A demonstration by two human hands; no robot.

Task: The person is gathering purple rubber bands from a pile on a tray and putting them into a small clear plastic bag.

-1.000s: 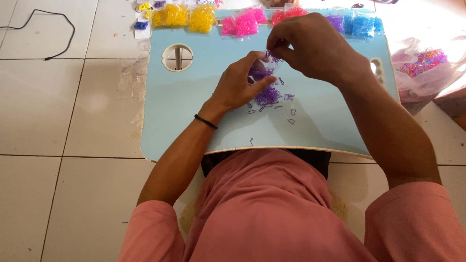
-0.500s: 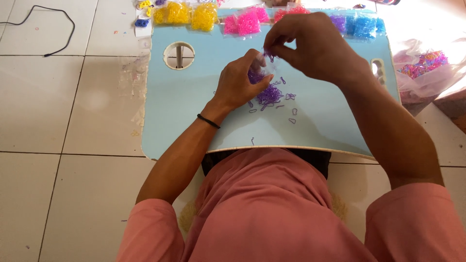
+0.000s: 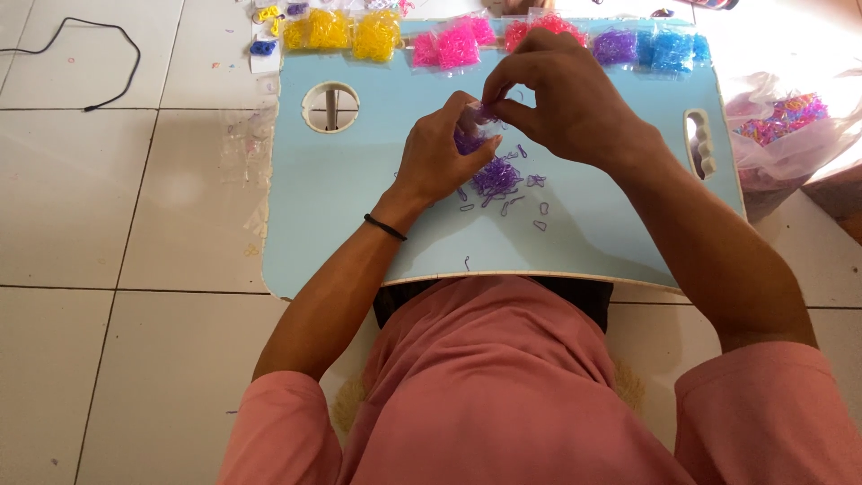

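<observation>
**Both hands pinch one small bag over the purple bands**

A small clear bag (image 3: 473,115) of purple bands is gripped by the left hand (image 3: 440,153) and right hand (image 3: 561,94), above one loose purple pile (image 3: 496,177) on the light-blue bench (image 3: 359,198). Along the far edge: two yellow packets (image 3: 346,31), two pink (image 3: 453,43), one purple (image 3: 615,47), one blue (image 3: 672,51).

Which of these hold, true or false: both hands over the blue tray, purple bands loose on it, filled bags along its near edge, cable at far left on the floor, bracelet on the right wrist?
1. Both hands, left hand and right hand, are over the light blue tray. True.
2. Loose purple bands lie on the tray below the hands. True.
3. The filled bags sit along the tray's near edge. False: the yellow bags and pink bags line the far edge.
4. A black cable lies on the floor tiles at far left. True.
5. The black bracelet is on the right wrist. False: left wrist.
</observation>
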